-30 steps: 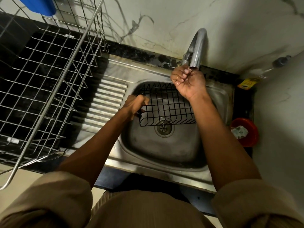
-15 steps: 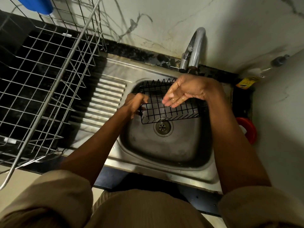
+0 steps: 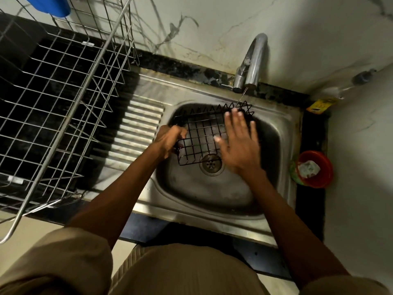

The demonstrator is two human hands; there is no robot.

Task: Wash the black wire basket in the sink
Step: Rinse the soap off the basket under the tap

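Black wire basket [image 3: 202, 133] sits in our sink [image 3: 282, 145] mid-rinse, left hand [image 3: 170, 139] clutching its edge, right hand [image 3: 238, 143] spread flat, scrubbing barely begun.

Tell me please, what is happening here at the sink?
A person is washing a black wire basket in the sink. The left hand grips the basket's left edge and holds it over the drain. The right hand lies open and flat over the basket's right part. A thin stream of water falls from the tap onto the basket's far corner.
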